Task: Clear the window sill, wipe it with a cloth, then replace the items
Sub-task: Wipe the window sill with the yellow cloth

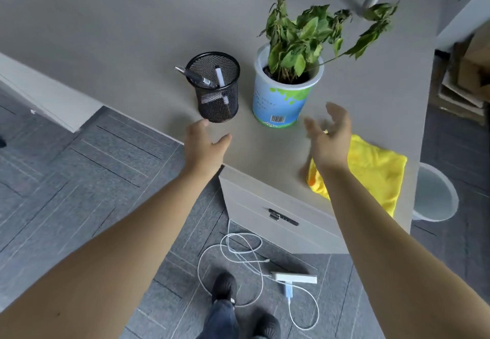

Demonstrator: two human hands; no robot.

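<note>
A black mesh pen holder [216, 92] with pens in it stands on the grey sill surface [119, 47]. Right of it stands a white and blue pot with a wilting green plant [285, 92]. A yellow cloth [371, 171] lies crumpled near the front right edge. My left hand [204, 145] hovers open just in front of the pen holder, holding nothing. My right hand [331, 137] is open with fingers apart, just right of the pot and above the cloth's near corner, partly hiding it.
A drawer unit with a dark handle [283, 218] sits under the surface. On the grey carpet lie a white power strip [294, 277] and looped white cables. A pale waste bin [434, 195] stands at the right, cardboard boxes [466, 81] behind it.
</note>
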